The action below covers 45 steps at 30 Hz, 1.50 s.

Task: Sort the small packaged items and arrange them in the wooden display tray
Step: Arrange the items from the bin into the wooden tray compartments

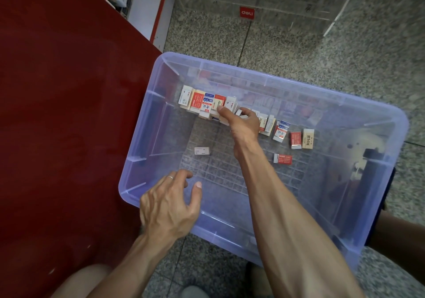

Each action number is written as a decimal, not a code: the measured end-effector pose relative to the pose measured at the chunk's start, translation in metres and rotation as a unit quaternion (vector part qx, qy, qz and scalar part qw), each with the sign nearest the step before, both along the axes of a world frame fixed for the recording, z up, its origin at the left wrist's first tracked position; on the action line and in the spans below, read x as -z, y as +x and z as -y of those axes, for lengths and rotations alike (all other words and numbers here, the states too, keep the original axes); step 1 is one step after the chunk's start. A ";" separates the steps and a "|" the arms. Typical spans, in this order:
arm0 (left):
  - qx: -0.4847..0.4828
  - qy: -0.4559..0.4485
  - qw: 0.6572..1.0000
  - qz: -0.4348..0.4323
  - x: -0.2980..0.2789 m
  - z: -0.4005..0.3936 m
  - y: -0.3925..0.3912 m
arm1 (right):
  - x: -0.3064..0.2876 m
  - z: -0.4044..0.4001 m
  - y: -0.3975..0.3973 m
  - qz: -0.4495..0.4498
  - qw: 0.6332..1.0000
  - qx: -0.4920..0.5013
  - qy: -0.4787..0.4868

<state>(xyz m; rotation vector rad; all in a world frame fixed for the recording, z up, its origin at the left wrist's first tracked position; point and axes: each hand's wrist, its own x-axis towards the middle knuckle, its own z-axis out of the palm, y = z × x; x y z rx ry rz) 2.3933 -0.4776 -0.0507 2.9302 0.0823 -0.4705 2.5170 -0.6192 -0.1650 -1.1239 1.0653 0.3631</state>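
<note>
Red-and-white small packets [208, 103] are stood in a row along the far wall of the translucent blue bin [147, 136], running from 11 o'clock toward 2 o'clock. Right hand [243, 119] is curled onto the row's middle, thumb and fingers pinching a few packets; exact count can't be told. Left hand [171, 200] hovers at 7 o'clock by the near-left rim, fingers loosely bent, nothing held.

Strays: one white packet [202, 151] lying flat at 9 o'clock on the bin floor, one red packet [283, 159] flat at 3 o'clock, well apart from the row. Two upright ones [301, 139] stand at the row's right end.

No wooden tray is visible. Sorting stage is judged early.

For a clean step:
- like prints should be gathered together, faces kept one way
- grip should be taken on the packet sides, so neighbours aren't toppled
- strays could be collected by the free hand

Red counter [57, 113] lies at 9 o'clock; a clear acrylic stand [247, 12] at 12.
</note>
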 end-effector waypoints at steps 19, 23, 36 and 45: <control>-0.003 -0.005 1.000 -0.002 -0.001 -0.001 0.000 | -0.016 0.040 -0.019 0.069 0.976 0.073 0.193; -0.013 -0.013 1.000 0.008 -0.002 -0.001 0.000 | -0.049 0.044 -0.041 0.105 0.958 0.054 0.260; -0.223 -0.330 0.917 0.026 -0.050 -0.003 0.003 | -0.152 0.032 -0.098 0.199 0.910 -0.059 0.360; -0.301 -0.564 0.768 0.038 -0.143 -0.020 -0.025 | -0.241 -0.005 -0.113 0.260 0.873 -0.180 0.372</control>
